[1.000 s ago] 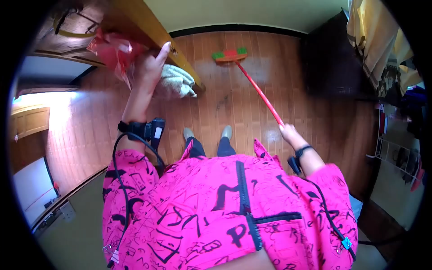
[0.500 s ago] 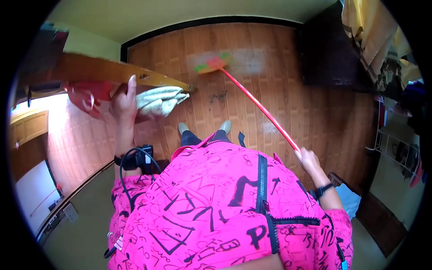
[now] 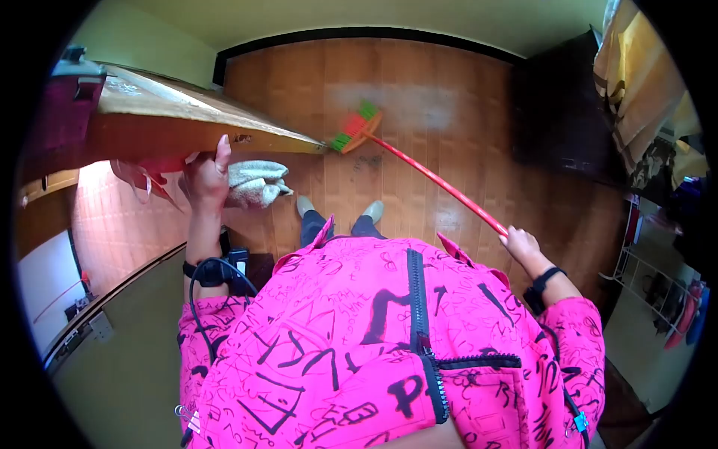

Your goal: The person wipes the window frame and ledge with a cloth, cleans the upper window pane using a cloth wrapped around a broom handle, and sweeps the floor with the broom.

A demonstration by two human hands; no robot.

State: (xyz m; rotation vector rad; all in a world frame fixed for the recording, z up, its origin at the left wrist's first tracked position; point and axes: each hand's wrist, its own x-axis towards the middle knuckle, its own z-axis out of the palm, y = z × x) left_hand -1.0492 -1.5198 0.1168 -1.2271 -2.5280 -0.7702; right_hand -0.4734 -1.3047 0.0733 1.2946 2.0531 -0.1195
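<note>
My right hand is wrapped round the upper end of a broom's long red handle. At the far end, the broom head with its red and green bristles lies tilted on the floor, close to the tip of a wooden door. A small patch of dark debris lies just on my side of the broom head. My left hand grips the door's edge, thumb up along the wood. Beside that hand hang a pale towel and something red, like a bag.
Brown wood-look floor runs to a black skirting board. A dark piece of furniture stands at the right, beside a yellowish curtain. Lower right is a white wire rack. My shoes are below the debris.
The broom head has come nearer to me and turned, its bristles now facing the door. My left hand stays on the door, whose top face shows more now.
</note>
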